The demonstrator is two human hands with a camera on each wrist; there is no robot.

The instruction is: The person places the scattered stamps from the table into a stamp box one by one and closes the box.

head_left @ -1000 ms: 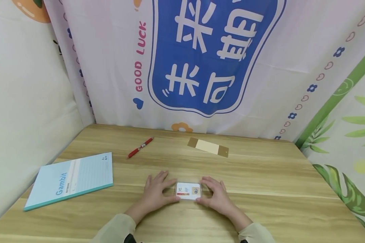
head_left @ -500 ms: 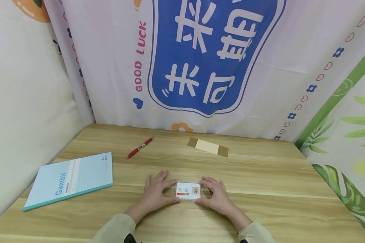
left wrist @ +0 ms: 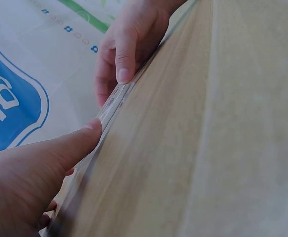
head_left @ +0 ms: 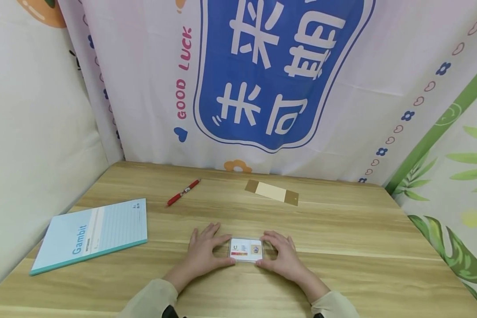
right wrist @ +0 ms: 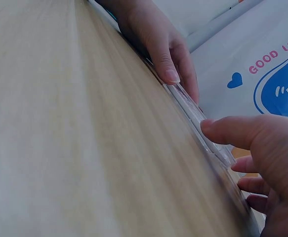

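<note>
A flat clear plastic case with a white printed card inside [head_left: 246, 250] lies on the wooden table [head_left: 361, 269], between the two hands. The left hand [head_left: 205, 252] holds its left end, thumb at the near corner and index finger at the far corner. At the right end, the right hand [head_left: 281, 257] grips it the same way. Both wrist views show the case edge-on: the left thumb [left wrist: 77, 145] presses its near edge in one, and the right thumb [right wrist: 227, 132] does so in the other. The other fingers rest spread beyond the case.
To the left lies a light blue notebook [head_left: 111, 225] with a teal spine. Behind the hands are a red pen [head_left: 183, 193] and a brown strip with a cream middle [head_left: 271, 192]. Printed curtains [head_left: 151, 88] enclose the table's back and sides.
</note>
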